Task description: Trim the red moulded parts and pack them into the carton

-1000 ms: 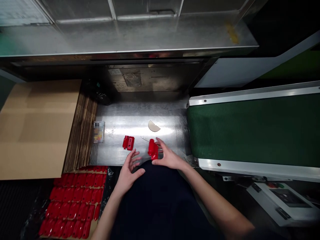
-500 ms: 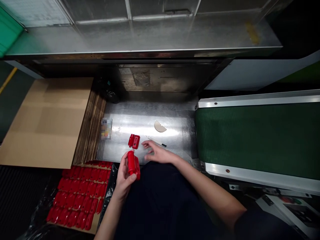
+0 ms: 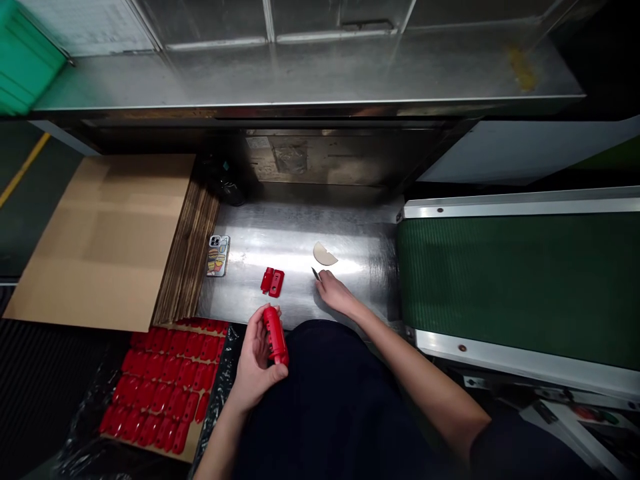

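My left hand (image 3: 257,363) is closed around a red plastic part (image 3: 275,335), held upright near my body at the front edge of the steel bench (image 3: 300,300). My right hand (image 3: 336,294) rests on the bench with its fingers closed on a thin dark-tipped tool (image 3: 315,273), whose tip pokes out past the fingers. A second red plastic part (image 3: 273,281) lies flat on the bench, left of my right hand. A pale half-round piece (image 3: 324,255) lies just beyond the tool.
A phone (image 3: 219,255) lies at the bench's left end beside a stack of cardboard sheets (image 3: 110,233). A box of several red parts in rows (image 3: 165,383) sits lower left. A green conveyor belt (image 3: 520,280) runs on the right. A steel hood (image 3: 300,67) overhangs the back.
The red part passed from my right hand into my left hand, which drew it back toward my body. My right hand reached to the thin tool on the bench and closed on it.
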The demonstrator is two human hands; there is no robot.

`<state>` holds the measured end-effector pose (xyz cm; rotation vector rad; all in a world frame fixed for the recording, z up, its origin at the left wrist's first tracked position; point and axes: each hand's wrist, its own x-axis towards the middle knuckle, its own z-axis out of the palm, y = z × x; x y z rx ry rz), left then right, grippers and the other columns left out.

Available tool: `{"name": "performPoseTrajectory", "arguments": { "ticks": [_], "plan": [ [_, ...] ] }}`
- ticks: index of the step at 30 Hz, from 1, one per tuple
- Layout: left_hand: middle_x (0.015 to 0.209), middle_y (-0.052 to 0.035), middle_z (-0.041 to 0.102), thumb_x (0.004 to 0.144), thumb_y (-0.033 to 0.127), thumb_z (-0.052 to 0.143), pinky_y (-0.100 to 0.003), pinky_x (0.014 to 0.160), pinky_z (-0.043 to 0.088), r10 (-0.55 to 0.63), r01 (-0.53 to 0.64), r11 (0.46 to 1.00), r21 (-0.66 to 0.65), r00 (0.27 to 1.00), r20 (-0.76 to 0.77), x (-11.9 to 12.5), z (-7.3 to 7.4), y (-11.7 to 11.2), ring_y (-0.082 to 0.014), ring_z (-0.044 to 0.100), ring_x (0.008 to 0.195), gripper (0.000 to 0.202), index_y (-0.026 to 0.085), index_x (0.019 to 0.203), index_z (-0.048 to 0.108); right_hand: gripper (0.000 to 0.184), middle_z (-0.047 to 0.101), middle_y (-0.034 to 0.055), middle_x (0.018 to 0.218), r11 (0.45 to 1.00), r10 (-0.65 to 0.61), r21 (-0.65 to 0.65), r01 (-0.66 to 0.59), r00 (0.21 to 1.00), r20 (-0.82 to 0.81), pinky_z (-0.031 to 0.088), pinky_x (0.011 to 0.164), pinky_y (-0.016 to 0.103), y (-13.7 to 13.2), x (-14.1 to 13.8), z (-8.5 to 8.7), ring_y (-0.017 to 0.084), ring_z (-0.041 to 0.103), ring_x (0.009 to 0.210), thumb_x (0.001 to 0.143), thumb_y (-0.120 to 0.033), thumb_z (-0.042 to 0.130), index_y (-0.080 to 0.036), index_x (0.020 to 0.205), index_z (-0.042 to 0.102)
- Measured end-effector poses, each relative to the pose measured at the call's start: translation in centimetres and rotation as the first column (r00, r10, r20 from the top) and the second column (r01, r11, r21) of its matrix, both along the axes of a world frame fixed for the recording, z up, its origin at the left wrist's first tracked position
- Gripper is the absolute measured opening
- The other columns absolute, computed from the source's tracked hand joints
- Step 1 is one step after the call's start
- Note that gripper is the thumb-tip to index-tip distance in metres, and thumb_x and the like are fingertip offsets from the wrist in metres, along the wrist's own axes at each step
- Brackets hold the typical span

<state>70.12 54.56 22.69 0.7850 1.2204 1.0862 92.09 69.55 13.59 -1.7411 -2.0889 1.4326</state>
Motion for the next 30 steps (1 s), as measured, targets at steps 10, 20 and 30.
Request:
{"name": "performPoseTrajectory", "arguments": {
  "ticks": [10,20,30],
  "plan": [
    [0.163,-0.0145,0.039,0.078,0.024,0.085,-0.061,0.131,0.029,-0.191,0.312,0.926,0.213,0.873,-0.45,0.6,4.6,-0.6,-0.0367,0.032,0.158,0.097,0.032,0.157,0.03,0.046,0.053,-0.0039,0.073,0.942,0.235,-0.044,-0.334,0.746,-0.623,0.037,0.063,0.025,-3.3,2.3,15.6,0.01,0.048,0.064,0.109,-0.055,0.04,-0.018,0.102,0.067],
    [0.16,-0.0139,0.044,0.076,0.027,0.087,-0.058,0.129,0.034,-0.197,0.363,0.894,0.263,0.845,-0.497,0.3,5.8,-1.3,-0.0367,0.042,0.152,0.101,0.031,0.16,0.03,0.033,0.056,-0.0055,0.076,0.876,0.479,0.155,-0.456,0.795,-0.372,0.028,0.064,0.029,-3.8,0.4,19.1,0.009,0.046,0.065,0.111,-0.038,0.041,-0.021,0.085,0.05],
    [0.16,-0.0112,0.042,0.075,0.026,0.087,-0.059,0.129,0.033,-0.207,0.337,0.911,0.239,0.872,-0.443,0.3,5.6,-1.8,-0.0369,0.039,0.153,0.101,0.034,0.159,0.031,0.033,0.07,-0.0026,0.085,0.855,0.515,0.207,-0.476,0.83,-0.216,0.023,0.06,0.031,-4.5,-0.2,19.4,0.011,0.05,0.065,0.112,-0.039,0.038,-0.022,0.092,0.059]
  ]
}}
